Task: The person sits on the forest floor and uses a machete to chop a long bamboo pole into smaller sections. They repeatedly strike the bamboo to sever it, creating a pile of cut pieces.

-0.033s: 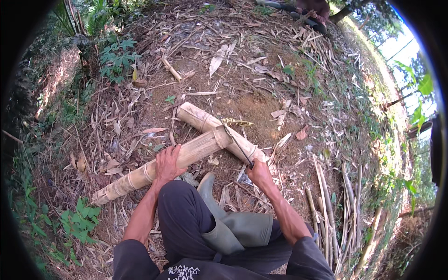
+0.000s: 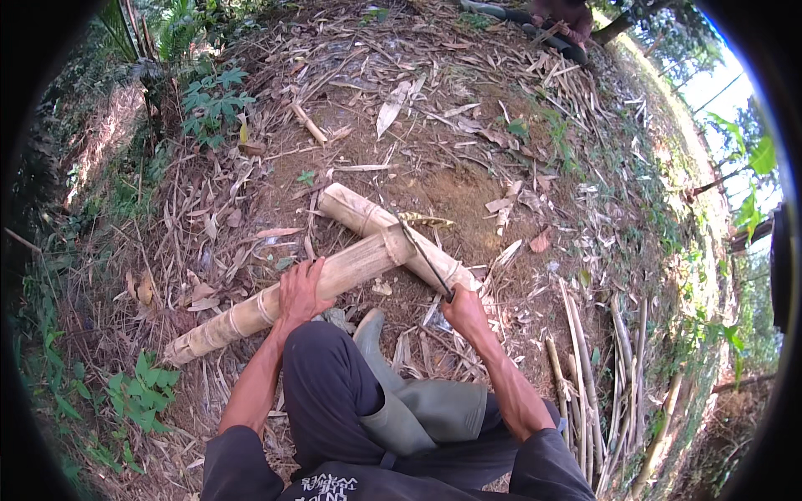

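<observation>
My left hand (image 2: pixel 301 292) lies over a thick bamboo pole (image 2: pixel 351 271), fingers curled round its upper side. The pole slopes from lower left up to the middle, and its far end rests across a second, shorter bamboo length (image 2: pixel 349 207) on the ground. In my right hand (image 2: pixel 468 311) is the handle of a long thin blade (image 2: pixel 428 260). This blade, seen nearly edge-on, runs up and left, right at the pole's cut end. Whether it is a machete or a saw I cannot tell.
Green rubber boots (image 2: pixel 418 409) are close under the pole. Thin sticks (image 2: pixel 585 376) lie in a bundle at right. Dry leaves (image 2: pixel 391 108) litter the ground, and a leafy plant (image 2: pixel 142 392) grows near the pole's left end. Another person (image 2: pixel 564 25) sits at the far upper right.
Both hands, the bamboo and the blade hold the same places. Slightly more of the other person shows at the top.
</observation>
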### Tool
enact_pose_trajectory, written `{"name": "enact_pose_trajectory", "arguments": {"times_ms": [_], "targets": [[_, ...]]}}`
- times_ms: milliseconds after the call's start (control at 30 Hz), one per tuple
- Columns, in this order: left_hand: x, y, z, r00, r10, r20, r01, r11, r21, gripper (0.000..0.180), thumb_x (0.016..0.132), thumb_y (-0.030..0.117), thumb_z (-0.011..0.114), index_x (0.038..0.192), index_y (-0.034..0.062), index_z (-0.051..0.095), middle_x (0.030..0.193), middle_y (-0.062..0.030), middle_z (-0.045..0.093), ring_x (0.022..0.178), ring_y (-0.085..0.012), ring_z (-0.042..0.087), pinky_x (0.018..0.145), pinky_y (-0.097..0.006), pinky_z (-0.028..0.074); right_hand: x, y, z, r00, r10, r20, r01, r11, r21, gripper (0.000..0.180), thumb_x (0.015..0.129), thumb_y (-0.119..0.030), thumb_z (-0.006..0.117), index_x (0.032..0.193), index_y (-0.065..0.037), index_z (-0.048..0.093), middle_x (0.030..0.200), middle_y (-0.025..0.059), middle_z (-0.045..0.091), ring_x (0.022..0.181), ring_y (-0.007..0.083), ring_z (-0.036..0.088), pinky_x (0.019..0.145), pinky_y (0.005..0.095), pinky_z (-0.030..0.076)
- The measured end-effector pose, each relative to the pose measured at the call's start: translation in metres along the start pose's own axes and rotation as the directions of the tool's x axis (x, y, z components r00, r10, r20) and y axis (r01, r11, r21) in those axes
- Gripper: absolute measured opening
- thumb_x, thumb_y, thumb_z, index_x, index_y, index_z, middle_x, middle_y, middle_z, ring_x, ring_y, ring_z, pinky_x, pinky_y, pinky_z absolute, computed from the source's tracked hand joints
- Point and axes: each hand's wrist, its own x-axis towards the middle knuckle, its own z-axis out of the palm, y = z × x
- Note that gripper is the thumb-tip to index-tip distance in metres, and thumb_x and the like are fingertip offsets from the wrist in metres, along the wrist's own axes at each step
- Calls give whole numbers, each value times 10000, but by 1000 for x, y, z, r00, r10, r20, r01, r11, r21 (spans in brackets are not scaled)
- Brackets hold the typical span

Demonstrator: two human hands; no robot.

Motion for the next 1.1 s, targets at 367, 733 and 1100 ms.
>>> {"name": "enact_pose_trajectory", "arguments": {"times_ms": [367, 733, 1100], "targets": [[18, -5, -61, 915, -35, 401, 108, 981, -159, 1093, 583, 440, 883, 1465, 74, 350, 1334, -244, 505, 1239, -417, 504, 1025, -528, 401, -21, -5, 6, 988, -74, -138, 82, 995, 55, 290, 826, -183, 640, 964, 68, 597, 847, 333, 645, 827, 509, 633, 749, 565, 501], [0, 60, -94, 909, -44, 414, 127, 976, -175, 1097, 570, 437, 883, 1456, 51, 364, 1362, -257, 506, 1242, -417, 508, 1059, -496, 393, -61, 26, -38, 997, -29, -68, 34, 996, 77, 359, 830, -228, 678, 1028, 51, 567, 896, 328, 646, 900, 509, 627, 802, 545, 502], [85, 179, -268, 773, 562, -296, -84, -372, -925, 828, 981, 649, 265, 1453, -23, 364, 1408, -249, 492, 1314, -383, 482, 1150, -498, 339, -27, 34, 0, 995, -8, -96, 22, 990, 137, 337, 815, -170, 674, 1076, 37, 620, 871, 318, 654, 899, 478, 637, 782, 526, 498]]}}
